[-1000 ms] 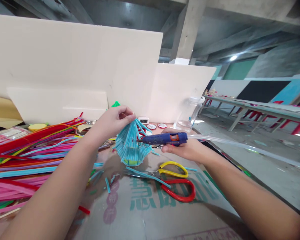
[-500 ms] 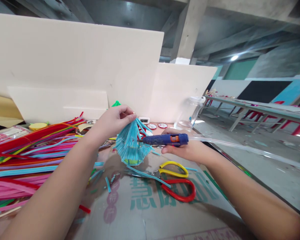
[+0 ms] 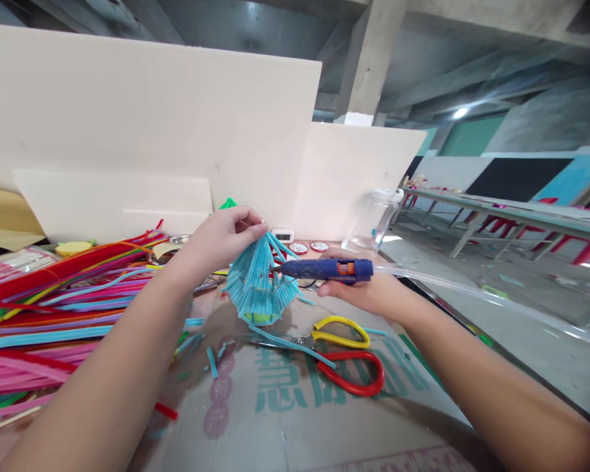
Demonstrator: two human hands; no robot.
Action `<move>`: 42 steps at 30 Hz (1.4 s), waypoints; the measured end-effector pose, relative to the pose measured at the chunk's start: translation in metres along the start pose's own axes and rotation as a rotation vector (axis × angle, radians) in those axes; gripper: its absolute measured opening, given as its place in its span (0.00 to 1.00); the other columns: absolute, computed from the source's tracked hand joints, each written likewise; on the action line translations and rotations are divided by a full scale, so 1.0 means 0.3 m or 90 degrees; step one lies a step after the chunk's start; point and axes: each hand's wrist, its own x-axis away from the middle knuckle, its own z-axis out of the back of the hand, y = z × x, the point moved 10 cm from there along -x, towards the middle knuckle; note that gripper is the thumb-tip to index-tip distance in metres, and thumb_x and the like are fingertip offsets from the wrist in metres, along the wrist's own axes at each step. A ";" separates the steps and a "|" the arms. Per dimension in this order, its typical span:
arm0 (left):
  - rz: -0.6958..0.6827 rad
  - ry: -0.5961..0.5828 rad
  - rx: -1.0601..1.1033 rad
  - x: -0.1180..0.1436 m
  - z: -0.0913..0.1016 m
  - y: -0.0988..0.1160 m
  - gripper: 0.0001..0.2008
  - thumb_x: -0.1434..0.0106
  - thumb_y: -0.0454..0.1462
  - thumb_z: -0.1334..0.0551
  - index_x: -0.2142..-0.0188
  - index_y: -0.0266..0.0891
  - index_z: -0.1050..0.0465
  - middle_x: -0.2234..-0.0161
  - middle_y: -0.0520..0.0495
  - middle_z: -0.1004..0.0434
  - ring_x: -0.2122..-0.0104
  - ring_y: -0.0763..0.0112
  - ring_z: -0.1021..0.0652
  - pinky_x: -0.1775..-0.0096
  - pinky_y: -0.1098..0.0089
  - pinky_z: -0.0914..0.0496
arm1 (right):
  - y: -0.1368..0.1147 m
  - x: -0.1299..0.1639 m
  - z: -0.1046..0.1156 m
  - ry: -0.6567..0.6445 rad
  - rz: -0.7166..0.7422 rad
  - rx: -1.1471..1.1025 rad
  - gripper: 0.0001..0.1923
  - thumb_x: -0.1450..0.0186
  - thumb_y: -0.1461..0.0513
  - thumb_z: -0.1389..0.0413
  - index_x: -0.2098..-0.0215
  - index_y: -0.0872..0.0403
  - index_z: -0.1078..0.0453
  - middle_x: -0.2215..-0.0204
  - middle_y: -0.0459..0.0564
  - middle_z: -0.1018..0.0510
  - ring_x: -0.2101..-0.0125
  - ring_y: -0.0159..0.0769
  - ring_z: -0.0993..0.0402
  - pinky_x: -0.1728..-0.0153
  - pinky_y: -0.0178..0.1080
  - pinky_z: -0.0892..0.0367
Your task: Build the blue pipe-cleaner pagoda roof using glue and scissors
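A cone of light-blue pipe cleaners (image 3: 253, 282) is pinched at its tip by my left hand (image 3: 229, 239). It flares out downward, with a yellow-green bit showing under its lower edge. My right hand (image 3: 356, 294) grips a dark-blue glue gun (image 3: 319, 269), its nozzle pointing left at the cone's right side. Whether the nozzle touches the cone I cannot tell. A clear glue stick (image 3: 423, 276) trails from the gun's back end. Just below lie scissors (image 3: 350, 373) with one yellow and one red handle, a blue pipe cleaner across them.
Bundles of coloured pipe cleaners (image 3: 44, 334) cover the left side. A clear bottle (image 3: 373, 219) stands at the back right, a small white timer (image 3: 282, 235) behind the cone. White boards (image 3: 142, 124) rise at the back. Short blue offcuts (image 3: 212, 362) lie on the printed cardboard (image 3: 255, 432).
The glue gun has shifted very slightly up, its nozzle still by the cone's side. My left hand and the cone hold almost the same place.
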 end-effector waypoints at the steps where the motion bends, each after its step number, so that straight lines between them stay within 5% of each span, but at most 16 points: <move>1: 0.001 -0.001 0.000 0.000 0.000 -0.001 0.13 0.38 0.46 0.40 0.67 0.39 0.27 0.77 0.53 0.30 0.72 0.71 0.27 0.73 0.74 0.37 | 0.000 0.000 0.001 -0.004 0.002 0.001 0.16 0.39 0.51 0.38 0.60 0.52 0.26 0.64 0.51 0.21 0.62 0.42 0.26 0.63 0.40 0.32; 6: -0.003 -0.001 0.005 0.002 0.002 0.005 0.12 0.38 0.46 0.40 0.67 0.40 0.27 0.77 0.53 0.30 0.71 0.70 0.27 0.72 0.74 0.37 | -0.010 0.001 -0.001 -0.033 0.015 0.031 0.18 0.39 0.49 0.39 0.63 0.54 0.27 0.61 0.53 0.22 0.62 0.41 0.27 0.63 0.39 0.34; 13: -0.003 0.003 0.001 0.002 0.002 0.009 0.11 0.38 0.45 0.40 0.67 0.40 0.27 0.78 0.53 0.30 0.72 0.70 0.27 0.71 0.73 0.36 | -0.021 0.009 -0.005 -0.047 0.001 0.092 0.19 0.40 0.46 0.39 0.67 0.54 0.28 0.76 0.45 0.26 0.75 0.32 0.33 0.74 0.34 0.42; 42: 0.037 0.001 -0.016 0.006 0.005 0.003 0.12 0.39 0.46 0.40 0.66 0.40 0.27 0.80 0.53 0.30 0.73 0.68 0.27 0.72 0.72 0.36 | -0.058 0.020 -0.001 -0.065 0.026 0.169 0.20 0.39 0.44 0.41 0.63 0.52 0.27 0.75 0.45 0.25 0.74 0.32 0.33 0.74 0.33 0.45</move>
